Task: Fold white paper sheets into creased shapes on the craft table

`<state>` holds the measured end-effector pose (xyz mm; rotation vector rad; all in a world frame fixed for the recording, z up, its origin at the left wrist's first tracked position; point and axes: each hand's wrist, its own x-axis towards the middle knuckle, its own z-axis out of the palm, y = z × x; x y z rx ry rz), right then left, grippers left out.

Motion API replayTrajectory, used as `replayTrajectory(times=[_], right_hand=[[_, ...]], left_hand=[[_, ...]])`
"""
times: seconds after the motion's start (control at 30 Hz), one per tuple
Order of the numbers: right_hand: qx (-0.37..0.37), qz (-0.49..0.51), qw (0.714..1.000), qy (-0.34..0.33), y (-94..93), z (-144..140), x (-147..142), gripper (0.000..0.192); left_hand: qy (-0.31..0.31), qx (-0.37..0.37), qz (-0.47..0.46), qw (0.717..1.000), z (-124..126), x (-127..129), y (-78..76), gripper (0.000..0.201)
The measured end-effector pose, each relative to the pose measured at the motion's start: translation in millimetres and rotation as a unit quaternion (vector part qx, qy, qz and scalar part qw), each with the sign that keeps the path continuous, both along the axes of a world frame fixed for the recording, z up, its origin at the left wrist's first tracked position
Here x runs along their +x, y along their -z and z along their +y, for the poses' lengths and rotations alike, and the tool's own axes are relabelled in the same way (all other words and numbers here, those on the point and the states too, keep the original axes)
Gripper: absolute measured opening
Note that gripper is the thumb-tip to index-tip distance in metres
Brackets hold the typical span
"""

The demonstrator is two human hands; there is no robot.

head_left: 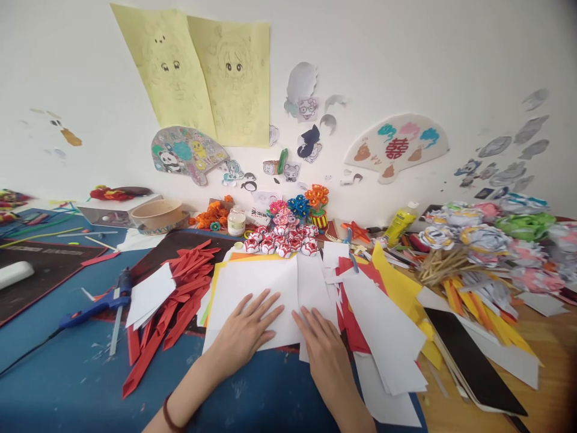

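Note:
A white sheet of paper (252, 282) lies flat in front of me on a stack with yellow, orange and green edges. My left hand (246, 328) rests palm down on it, fingers spread. Close by on the right, my right hand (320, 334) lies flat with its fingers stretched out, at a crease and a narrower white paper strip (315, 279). Neither hand grips anything. Red and white paper flowers (283, 240) stand just behind the stack. Folded red paper strips (184, 288) are heaped to the left, with small white sheets (151, 294) beside them.
A blue glue gun (101, 304) with its cord lies at the left. White paper pieces (383, 325) and yellow paper (392, 282) overlap on the right, beside a black phone-like slab (473, 355). Paper flowers on sticks (489, 240) crowd the right. A glue bottle (401, 222) stands near the wall.

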<state>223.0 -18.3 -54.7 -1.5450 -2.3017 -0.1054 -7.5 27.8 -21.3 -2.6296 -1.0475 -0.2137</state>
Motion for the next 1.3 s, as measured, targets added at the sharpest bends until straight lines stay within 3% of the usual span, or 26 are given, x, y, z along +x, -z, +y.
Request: replayTrajectory(times=[0.4, 0.83, 1.0, 1.13, 1.3], right_hand=[[-0.021, 0.061, 0.998, -0.008, 3.6, 1, 6, 0.06], [-0.01, 0.048, 0.999, -0.011, 3.7, -2, 7, 0.063], [0.028, 0.053, 0.998, -0.018, -0.6, -1, -8, 0.066], [-0.008, 0.074, 0.995, -0.064, 0.0, 6, -26, 0.065], [-0.04, 0.125, 0.989, -0.075, 7.3, 11, -29, 0.056]], left_hand=[[0.01, -0.043, -0.035, 0.998, 1, -2, 3.6, 0.051], [0.016, -0.061, -0.042, 0.997, 1, -3, 4.2, 0.05], [0.014, -0.053, -0.047, 0.997, 0, -3, 4.9, 0.05], [0.016, -0.046, -0.052, 0.997, 0, -3, 4.1, 0.05], [0.005, -0.052, -0.046, 0.998, -2, -4, 0.5, 0.05]])
